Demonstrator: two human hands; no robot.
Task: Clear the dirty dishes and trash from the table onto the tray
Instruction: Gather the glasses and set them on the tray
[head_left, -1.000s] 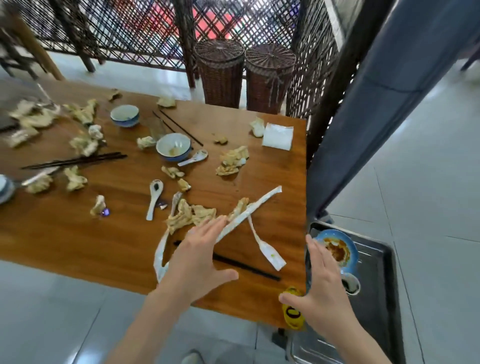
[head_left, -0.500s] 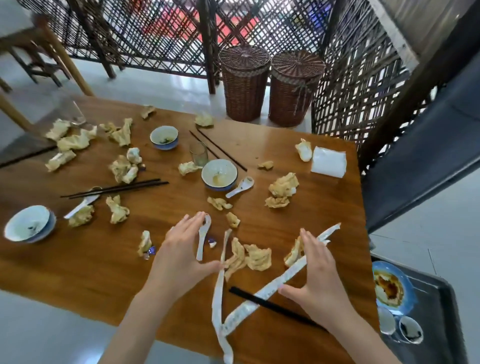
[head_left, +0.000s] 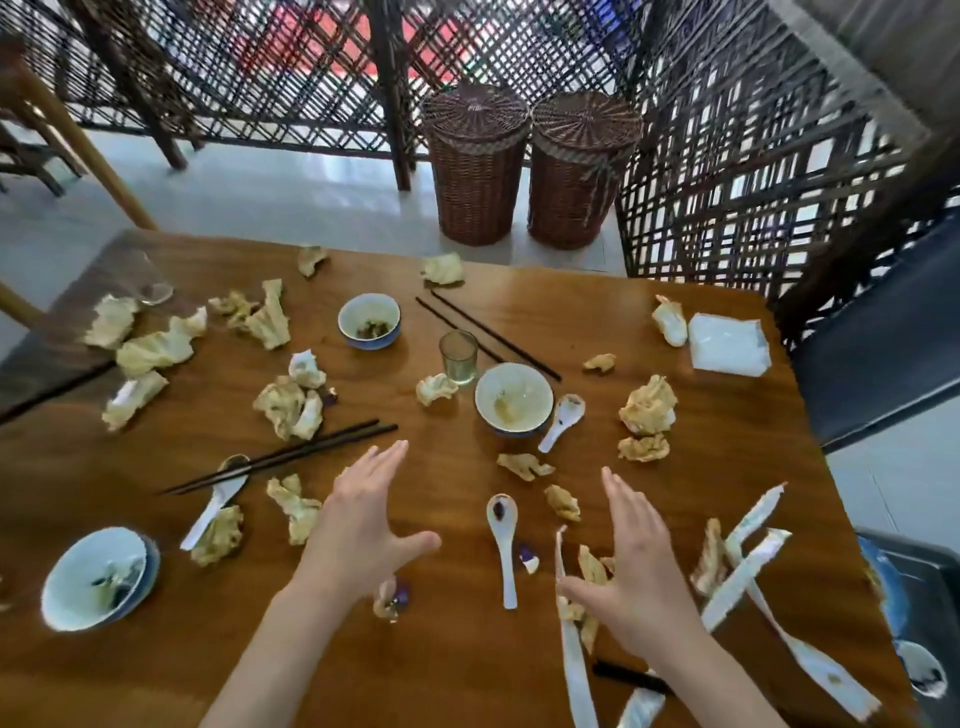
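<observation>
The wooden table (head_left: 727, 426) is strewn with crumpled napkins (head_left: 648, 399), dirty bowls (head_left: 513, 397), white spoons (head_left: 504, 540), black chopsticks (head_left: 291, 457), a small glass (head_left: 458, 357) and long paper wrappers (head_left: 748, 566). My left hand (head_left: 363, 525) hovers over the table's middle with fingers straight, holding nothing. My right hand (head_left: 639, 566) is also flat and empty, above napkin scraps and a wrapper strip; a spoon lies between the two hands. The dark tray (head_left: 930, 587) shows at the right edge, with a blue dish and a small cup on it.
Two lidded wicker baskets (head_left: 478, 166) stand behind the table against a lattice screen. A folded white napkin pack (head_left: 727, 345) lies at the far right corner. Another bowl (head_left: 96, 577) sits near left, one more (head_left: 369, 320) farther back. A tipped glass (head_left: 148, 280) lies far left.
My view has swung left and forward from the tray toward the table's middle. Both hands have reached farther out over the table, past the wrappers, staying flat and empty.
</observation>
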